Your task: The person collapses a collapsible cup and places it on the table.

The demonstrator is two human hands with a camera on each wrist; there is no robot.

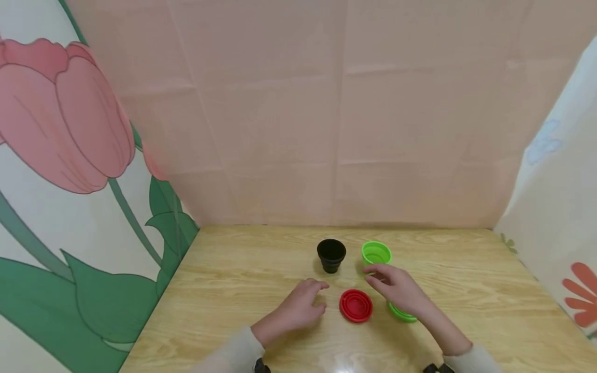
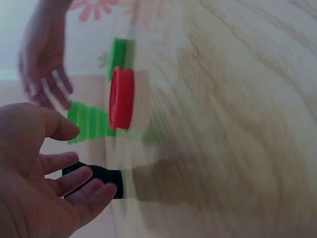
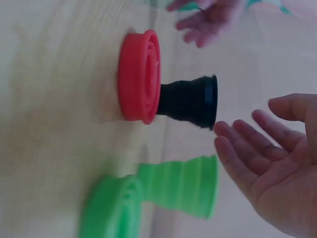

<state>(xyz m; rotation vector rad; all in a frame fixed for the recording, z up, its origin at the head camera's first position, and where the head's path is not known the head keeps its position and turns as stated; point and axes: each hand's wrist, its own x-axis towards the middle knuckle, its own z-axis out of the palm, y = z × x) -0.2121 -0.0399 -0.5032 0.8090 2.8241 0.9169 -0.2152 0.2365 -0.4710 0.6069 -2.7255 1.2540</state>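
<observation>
A flattened red collapsible cup (image 1: 356, 305) lies on the table between the two hands. My left hand (image 1: 300, 305) hovers to its left with fingers loosely spread, holding nothing. Over the table to the right, my right hand (image 1: 396, 285) is held with relaxed fingers and nothing in its grasp. It partly covers a flattened green collapsible cup (image 1: 402, 313) and the lower edge of an expanded green cup (image 1: 376, 252). An expanded black collapsible cup (image 1: 331, 255) stands upright at the back. In the right wrist view the expanded green cup (image 3: 181, 186) shows ribbed sides, apart from the fingers.
The wood-grain table (image 1: 242, 264) ends at a pinkish cloth backdrop (image 1: 280, 129). A tulip-patterned panel (image 1: 60, 155) flanks it on the left, and a panel with a red flower (image 1: 583, 295) on the right.
</observation>
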